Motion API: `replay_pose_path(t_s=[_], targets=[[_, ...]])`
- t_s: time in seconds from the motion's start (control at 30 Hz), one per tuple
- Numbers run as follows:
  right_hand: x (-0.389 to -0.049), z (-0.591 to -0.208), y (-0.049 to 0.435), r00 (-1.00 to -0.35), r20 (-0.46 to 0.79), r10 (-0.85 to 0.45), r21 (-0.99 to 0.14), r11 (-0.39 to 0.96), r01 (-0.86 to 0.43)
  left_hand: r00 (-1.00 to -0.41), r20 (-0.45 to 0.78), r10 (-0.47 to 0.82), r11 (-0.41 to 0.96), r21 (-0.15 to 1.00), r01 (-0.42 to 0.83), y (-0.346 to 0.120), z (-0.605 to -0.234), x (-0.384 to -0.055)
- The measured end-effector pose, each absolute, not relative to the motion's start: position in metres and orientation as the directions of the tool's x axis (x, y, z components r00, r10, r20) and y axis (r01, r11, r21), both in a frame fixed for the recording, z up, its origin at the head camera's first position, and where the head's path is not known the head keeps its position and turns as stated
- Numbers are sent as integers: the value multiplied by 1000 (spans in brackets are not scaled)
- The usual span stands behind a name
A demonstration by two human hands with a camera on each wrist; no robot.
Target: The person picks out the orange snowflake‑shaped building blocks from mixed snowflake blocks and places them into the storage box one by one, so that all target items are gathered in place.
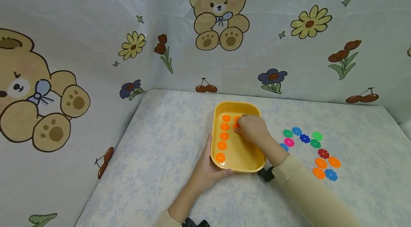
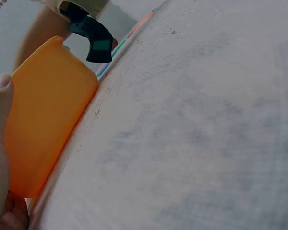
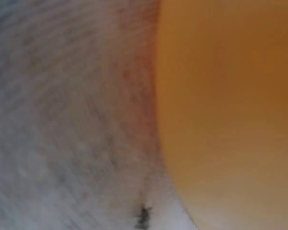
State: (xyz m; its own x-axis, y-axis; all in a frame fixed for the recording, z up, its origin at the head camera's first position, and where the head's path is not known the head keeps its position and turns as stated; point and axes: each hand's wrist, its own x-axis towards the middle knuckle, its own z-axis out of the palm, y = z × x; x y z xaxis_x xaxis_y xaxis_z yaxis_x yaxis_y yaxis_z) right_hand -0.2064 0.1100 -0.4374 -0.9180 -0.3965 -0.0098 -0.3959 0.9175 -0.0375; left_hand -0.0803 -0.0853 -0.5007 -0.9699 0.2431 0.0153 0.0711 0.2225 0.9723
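Note:
A yellow plastic tray [image 1: 241, 157] stands on the table, with a column of several orange flower-shaped discs [image 1: 224, 136] along its left side. My left hand [image 1: 207, 170] grips the tray's near left corner, thumb along the front wall and fingers on the left side. Over the tray's far right part, my right hand [image 1: 253, 129] reaches in with curled fingers, pinching an orange disc [image 1: 236, 125] close above the tray floor. Just beyond it lies another orange disc [image 1: 237, 118]. The right wrist view shows only the blurred tray wall [image 3: 230, 115] and tabletop.
Right of the tray, a curved line of flower discs in green, blue, pink, red and orange lies on the table; a red disc [image 1: 323, 153] is among them. Behind and at the left hang bear-printed cloth walls [image 1: 179, 2]. The right forearm crosses above some discs.

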Motion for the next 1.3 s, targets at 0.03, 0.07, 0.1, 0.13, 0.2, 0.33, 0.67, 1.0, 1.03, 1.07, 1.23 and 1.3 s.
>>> replay_pose_path(t_s=[0.03, 0.07, 0.1, 0.13, 0.2, 0.33, 0.67, 1.0, 1.03, 1.07, 1.23, 1.3], targets=[[-207, -438, 110, -918, -12, -395, -30, 918, -395, -970, 16, 244, 220, 973, 71, -85, -501, -80], [-207, -438, 111, -919, -16, -393, -23, 919, -393, -969, 16, 245, 220, 973, 72, -85, -500, -80], [-207, -438, 111, -920, -19, -392, -18, 920, -391, -969, 15, 246, 219, 973, 70, -85, -500, -80], [-207, -439, 111, -920, -22, -391, -15, 920, -391, -969, 15, 247, 219, 973, 71, -84, -500, -80], [-207, -439, 112, -920, -27, -391, -17, 920, -391, -969, 14, 246, 222, 973, 70, -84, -500, -80], [-208, -440, 114, -918, -31, -395, -27, 918, -395, -969, 14, 246, 232, 970, 73, -83, -499, -79], [-199, -421, 124, -897, 58, -438, -178, 880, -441, -968, 19, 251, 233, 969, 79, -84, -498, -79], [-168, -391, 181, -916, 203, -345, -296, 870, -394, -970, 18, 244, 225, 971, 74, -83, -500, -79], [-164, -389, 189, -921, 205, -330, -305, 873, -381, -971, 13, 239, 226, 972, 69, -83, -500, -79], [-160, -388, 198, -924, 210, -318, -307, 876, -371, -971, 13, 239, 226, 972, 69, -83, -500, -79], [-142, -390, 246, -960, 164, -229, -311, 911, -270, -973, 9, 232, 221, 973, 62, -82, -499, -79], [-135, -396, 266, -974, 121, -190, -311, 925, -219, -972, 12, 233, 219, 974, 64, -82, -499, -79]])
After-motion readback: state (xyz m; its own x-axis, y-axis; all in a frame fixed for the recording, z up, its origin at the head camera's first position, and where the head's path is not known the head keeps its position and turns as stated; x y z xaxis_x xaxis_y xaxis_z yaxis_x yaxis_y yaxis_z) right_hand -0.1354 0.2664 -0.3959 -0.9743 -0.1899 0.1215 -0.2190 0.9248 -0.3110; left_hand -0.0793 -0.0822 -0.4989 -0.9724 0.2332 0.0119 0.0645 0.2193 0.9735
